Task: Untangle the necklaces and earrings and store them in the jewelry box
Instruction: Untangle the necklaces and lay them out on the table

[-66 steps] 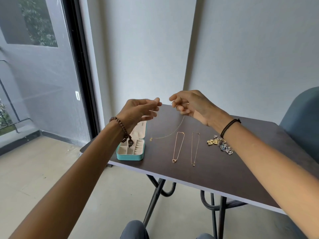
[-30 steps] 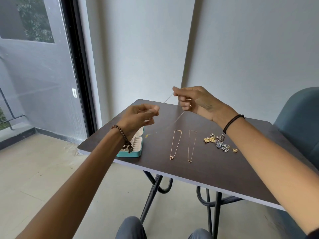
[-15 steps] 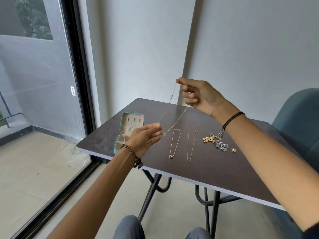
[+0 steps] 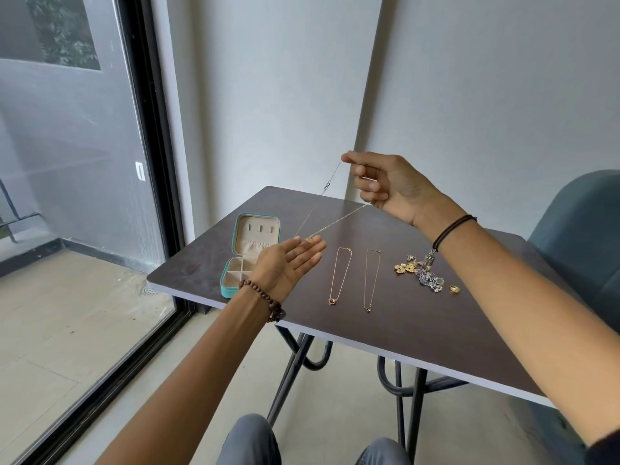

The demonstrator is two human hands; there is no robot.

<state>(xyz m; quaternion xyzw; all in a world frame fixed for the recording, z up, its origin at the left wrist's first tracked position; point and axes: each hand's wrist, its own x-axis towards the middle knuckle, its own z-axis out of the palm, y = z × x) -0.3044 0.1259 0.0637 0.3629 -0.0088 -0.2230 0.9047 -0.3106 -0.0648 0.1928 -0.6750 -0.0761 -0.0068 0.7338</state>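
Left hand (image 4: 288, 266): open, palm up, fingers straight, fingertips under the low loop of a thin necklace (image 4: 330, 223). Jewelry box (image 4: 256, 231): open at the table's (image 4: 436, 330) left edge; the compartments in view look empty. Right hand (image 4: 385, 186): raised, pinching the chain's upper ends. Rose necklace (image 4: 340, 275) and gold necklace (image 4: 371, 280) lie straight and apart mid-table, not stored. Earring heap (image 4: 421, 271), toward the right edge, looks unsorted. Judgement: nothing boxed, most work remains. The left wrist partly covers the box.

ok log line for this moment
right hand: pinches chain, held up | left hand: open, palm up under chain's low end | box: open | table: two necklaces, earring pile
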